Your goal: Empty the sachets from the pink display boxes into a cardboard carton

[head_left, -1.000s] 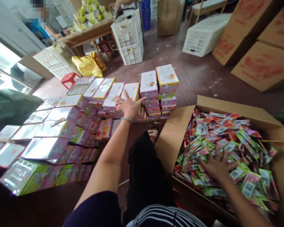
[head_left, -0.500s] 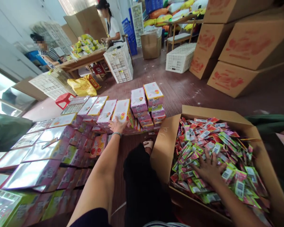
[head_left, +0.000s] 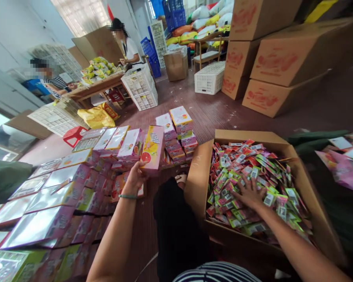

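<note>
Left hand (head_left: 135, 179), partly hidden, grips a pink box (head_left: 153, 148); right hand (head_left: 251, 194) lies splayed over sachets (head_left: 255, 172).

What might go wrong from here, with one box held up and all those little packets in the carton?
The left hand grips the pink-and-yellow box near its lower end only, so it might slip. The box could also bump the neighbouring stacked boxes. Packets heaped under the spread right hand might slide if pushed.
</note>
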`<state>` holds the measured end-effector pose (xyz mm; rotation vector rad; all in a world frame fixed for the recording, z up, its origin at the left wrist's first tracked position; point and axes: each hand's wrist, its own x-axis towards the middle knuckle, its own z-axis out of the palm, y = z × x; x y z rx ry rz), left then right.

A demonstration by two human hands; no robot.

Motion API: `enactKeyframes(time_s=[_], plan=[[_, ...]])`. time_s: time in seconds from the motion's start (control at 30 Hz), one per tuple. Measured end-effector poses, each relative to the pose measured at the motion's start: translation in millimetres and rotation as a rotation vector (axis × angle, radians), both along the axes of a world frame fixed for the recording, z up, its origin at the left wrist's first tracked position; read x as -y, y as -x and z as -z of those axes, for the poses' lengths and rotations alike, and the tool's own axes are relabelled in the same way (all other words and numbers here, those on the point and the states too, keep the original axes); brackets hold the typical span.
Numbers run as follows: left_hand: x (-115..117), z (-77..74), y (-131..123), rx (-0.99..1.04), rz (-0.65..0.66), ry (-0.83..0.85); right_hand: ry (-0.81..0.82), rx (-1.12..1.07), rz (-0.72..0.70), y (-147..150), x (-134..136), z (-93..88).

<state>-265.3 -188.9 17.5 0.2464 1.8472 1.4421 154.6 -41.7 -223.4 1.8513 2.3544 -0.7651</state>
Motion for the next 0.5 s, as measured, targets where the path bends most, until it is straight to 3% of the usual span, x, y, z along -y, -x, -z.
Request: enactKeyframes(time_s=[0.07, 0.13, 0.2, 0.3, 0.4, 0.5], plan=[[3, 0.4, -31, 0.11, 0.103, -0.126, 0.108, -0.383, 0.153, 5, 2, -24.9], [-4, 10.3, -67, 0.253, 0.276, -0.268, 0.229, -0.862, 0.291, 10, 8, -53.3], [-15, 29.7, -104, 0.416, 0.489, -0.346, 0.275, -1.14, 0.35, 15, 15, -79.7], [-34, 66.4, -158, 0.615, 0.841, -0.322, 0.374, -1.511, 0.44, 11, 26, -108.6], [-51, 89.7, -206, 0.744, 1.155, -0.255, 0.506, -1.766, 0.511, -7, 37, -124.7], [-70, 87.9, -245, 0.802, 1.217, -0.273, 0.508, -1.745, 0.507, -23, 44, -131.1]])
